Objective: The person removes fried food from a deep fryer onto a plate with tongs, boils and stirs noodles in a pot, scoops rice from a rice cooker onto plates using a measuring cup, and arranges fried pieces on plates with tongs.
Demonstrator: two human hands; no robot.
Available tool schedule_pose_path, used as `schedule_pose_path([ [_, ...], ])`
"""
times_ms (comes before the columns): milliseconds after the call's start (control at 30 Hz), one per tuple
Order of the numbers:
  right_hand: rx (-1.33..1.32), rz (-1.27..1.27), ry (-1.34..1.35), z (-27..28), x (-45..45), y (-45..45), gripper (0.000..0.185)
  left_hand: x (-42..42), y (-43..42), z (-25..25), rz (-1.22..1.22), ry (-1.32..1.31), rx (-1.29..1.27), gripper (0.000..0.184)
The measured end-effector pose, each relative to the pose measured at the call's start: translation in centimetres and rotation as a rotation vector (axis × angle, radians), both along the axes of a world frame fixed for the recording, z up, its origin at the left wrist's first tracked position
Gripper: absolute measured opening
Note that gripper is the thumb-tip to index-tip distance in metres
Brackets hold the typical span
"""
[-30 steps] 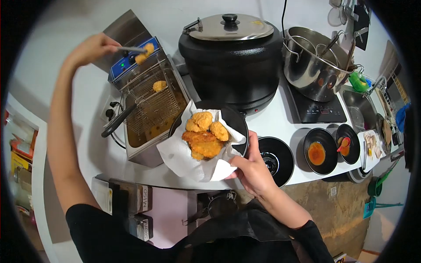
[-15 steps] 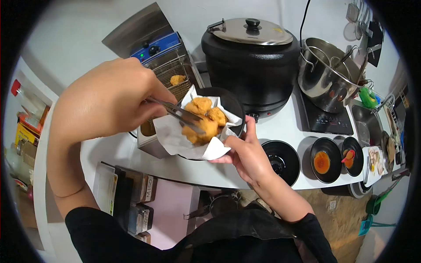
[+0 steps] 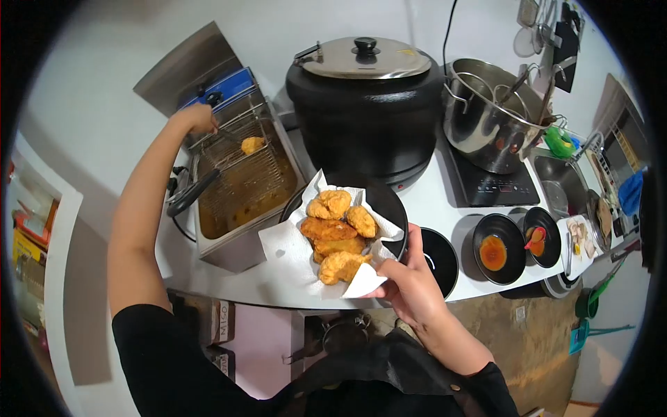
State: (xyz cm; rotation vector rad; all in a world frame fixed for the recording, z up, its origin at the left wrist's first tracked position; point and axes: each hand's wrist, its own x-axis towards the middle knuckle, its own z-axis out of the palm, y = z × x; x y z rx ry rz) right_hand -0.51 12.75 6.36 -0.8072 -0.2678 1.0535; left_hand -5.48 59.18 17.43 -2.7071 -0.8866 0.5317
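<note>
My left hand (image 3: 198, 119) is over the fryer, closed on tongs (image 3: 229, 136) whose tips are at a golden fried piece (image 3: 252, 145) in the wire fryer basket (image 3: 240, 170). I cannot tell whether the tips grip that piece. My right hand (image 3: 411, 281) grips the rim of a black bowl (image 3: 385, 203), its thumb on the white paper towel (image 3: 281, 260) that lines it. Several browned fried pieces (image 3: 330, 231) lie on the paper. The bowl is held in front of the deep fryer (image 3: 240, 251), which has brown oil under the basket.
A black soup warmer (image 3: 365, 118) stands behind the bowl. To the right, a steel pot (image 3: 479, 132) sits on an induction cooker (image 3: 497, 186). Black bowls with orange-brown sauce (image 3: 493, 253) line the counter's front edge. The basket's black handle (image 3: 193, 192) sticks out toward me.
My left hand has moved with the tongs from the bowl up and away to the fryer basket. More fried pieces now show in the bowl, which is slightly lower in view.
</note>
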Motion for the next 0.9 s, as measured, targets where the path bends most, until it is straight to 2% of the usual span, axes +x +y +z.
schedule_pose_path([
  [133, -0.078, -0.133, 0.025, 0.3, -0.4, -0.6, 0.058, 0.8, 3.0, -3.3, -0.027, 0.013, -0.067, 0.030],
  [333, -0.079, -0.152, 0.000, -0.7, 0.0, -0.8, 0.059, 0.8, 2.9, -5.5, -0.048, -0.069, -0.244, 0.027],
  [500, -0.052, -0.084, -0.004, -0.7, 0.1, -0.5, 0.057, -0.3, 0.6, -4.3, -0.141, -0.187, -0.070, 0.018],
  [600, -0.035, -0.044, -0.021, -0.4, -0.1, -0.2, 0.056, -1.8, 1.9, -1.3, -0.129, -0.329, 0.083, 0.015],
  [700, 0.020, 0.035, -0.033, -1.6, 0.5, 0.3, 0.057, -3.9, -1.7, 5.5, -0.252, -0.454, 0.205, 0.017],
  [733, 0.023, 0.067, -0.023, -1.7, 0.8, 0.4, 0.057, -4.8, -5.0, 7.9, -0.288, -0.519, 0.263, 0.020],
  [833, 0.015, 0.187, 0.025, -1.9, 2.9, 1.0, 0.057, -6.6, -11.6, 14.0, -0.169, -0.455, 0.375, 0.030],
  [867, 0.001, 0.242, 0.024, -2.2, 3.7, 1.2, 0.056, -7.7, -14.0, 15.1, -0.117, -0.442, 0.413, 0.033],
  [900, -0.013, 0.302, 0.025, -2.5, 4.7, 1.4, 0.056, -6.6, -21.3, 14.4, -0.020, -0.524, 0.537, 0.029],
])
